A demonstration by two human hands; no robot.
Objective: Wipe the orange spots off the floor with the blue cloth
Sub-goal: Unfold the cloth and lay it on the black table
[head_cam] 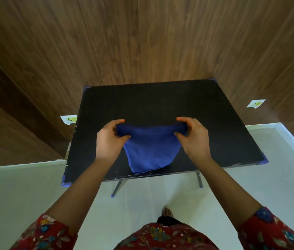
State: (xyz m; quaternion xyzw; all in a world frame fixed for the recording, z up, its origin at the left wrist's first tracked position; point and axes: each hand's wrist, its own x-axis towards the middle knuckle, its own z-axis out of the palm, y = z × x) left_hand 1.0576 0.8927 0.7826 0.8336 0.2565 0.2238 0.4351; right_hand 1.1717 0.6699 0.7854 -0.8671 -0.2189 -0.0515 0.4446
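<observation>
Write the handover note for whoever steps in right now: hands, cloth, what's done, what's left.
Hands: the left hand and right hand each grip a top corner of the blue cloth.
Cloth: stretched between the hands above the black table, its lower part hanging.
Done: cloth picked up.
Left: all the wiping. No orange spots show on the visible floor, so find them first.

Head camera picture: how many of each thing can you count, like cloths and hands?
blue cloth: 1
black table: 1
white wall sockets: 2
hands: 2, left hand and right hand
Total: 6
</observation>
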